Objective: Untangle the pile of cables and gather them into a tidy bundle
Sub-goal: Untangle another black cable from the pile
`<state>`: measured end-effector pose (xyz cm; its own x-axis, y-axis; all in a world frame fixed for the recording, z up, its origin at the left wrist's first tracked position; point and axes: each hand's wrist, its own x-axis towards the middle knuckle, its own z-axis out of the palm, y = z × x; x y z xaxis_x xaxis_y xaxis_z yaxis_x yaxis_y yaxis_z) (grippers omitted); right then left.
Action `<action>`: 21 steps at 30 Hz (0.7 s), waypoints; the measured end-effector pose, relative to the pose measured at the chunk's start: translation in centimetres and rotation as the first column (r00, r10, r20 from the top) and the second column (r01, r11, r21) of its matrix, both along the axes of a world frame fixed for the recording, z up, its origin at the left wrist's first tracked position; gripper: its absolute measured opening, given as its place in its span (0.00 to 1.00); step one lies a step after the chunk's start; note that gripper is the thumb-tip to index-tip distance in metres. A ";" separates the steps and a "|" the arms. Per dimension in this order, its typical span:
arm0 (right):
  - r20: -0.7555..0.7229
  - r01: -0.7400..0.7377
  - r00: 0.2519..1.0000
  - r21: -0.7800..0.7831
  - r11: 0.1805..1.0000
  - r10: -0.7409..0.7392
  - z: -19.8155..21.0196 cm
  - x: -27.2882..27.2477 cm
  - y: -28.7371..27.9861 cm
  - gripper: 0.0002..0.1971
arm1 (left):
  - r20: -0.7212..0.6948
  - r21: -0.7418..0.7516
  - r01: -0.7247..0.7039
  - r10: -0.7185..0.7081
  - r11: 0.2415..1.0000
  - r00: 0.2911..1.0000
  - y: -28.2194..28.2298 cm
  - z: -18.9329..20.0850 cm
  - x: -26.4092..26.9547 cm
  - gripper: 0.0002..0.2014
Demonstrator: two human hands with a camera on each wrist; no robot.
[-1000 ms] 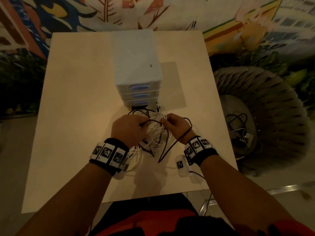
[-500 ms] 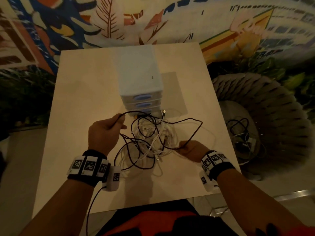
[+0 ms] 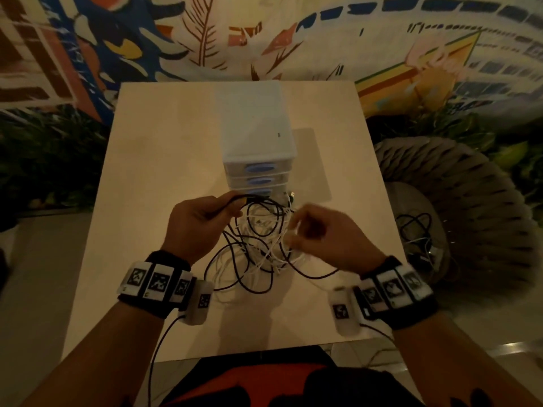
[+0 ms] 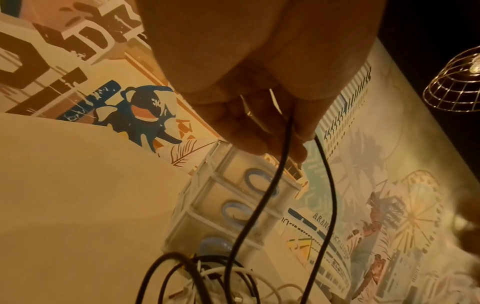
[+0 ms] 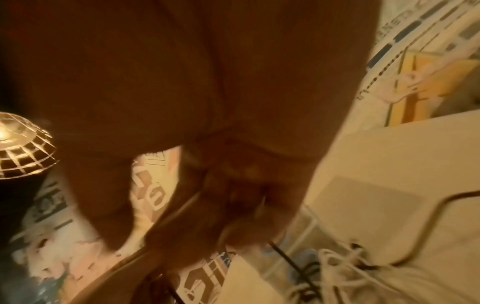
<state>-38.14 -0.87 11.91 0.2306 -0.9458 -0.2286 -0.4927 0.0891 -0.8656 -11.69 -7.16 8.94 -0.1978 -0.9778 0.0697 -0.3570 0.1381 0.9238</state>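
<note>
A tangled pile of black and white cables lies on the pale table, just in front of a small drawer unit. My left hand is raised at the pile's left and pinches a black cable. Two strands of it hang from the fingers down into the pile. Over the pile's right side my right hand is blurred, its fingers curled. In the right wrist view a black cable comes out from under its fingertips, next to white cables.
A white drawer unit with three blue handles stands mid-table behind the pile. To the right of the table a woven round chair holds more cables. A painted mural wall runs behind. A wire-cage lamp glows nearby.
Both hands were together at the pile, then pulled apart with a black cable. Now they have come back in: left hand moved right, right hand moved up and left. The wide black loop has dropped.
</note>
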 end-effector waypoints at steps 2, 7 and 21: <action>-0.130 0.080 0.986 -0.156 0.985 -0.101 -1.6 1.3 -2.4 0.16 | -0.074 -0.012 -0.006 0.005 1.000 0.997 0.3 0.8 -0.1 0.09; -0.320 -0.065 0.947 -0.177 0.982 0.005 -5.8 2.9 -4.7 0.12 | 0.057 -0.021 -0.043 0.044 0.999 0.997 0.3 1.0 1.6 0.06; -0.203 -0.169 0.977 -0.567 0.806 0.062 1.5 3.2 -5.1 0.07 | 0.767 -0.317 0.438 -0.044 0.841 0.640 -0.3 6.4 -2.2 0.21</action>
<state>-34.89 -5.97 13.36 0.3560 -0.8825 0.3073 -0.6077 -0.4684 -0.6413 -13.85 -7.47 15.30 -0.5986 -0.7763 0.1976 -0.7513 0.6296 0.1979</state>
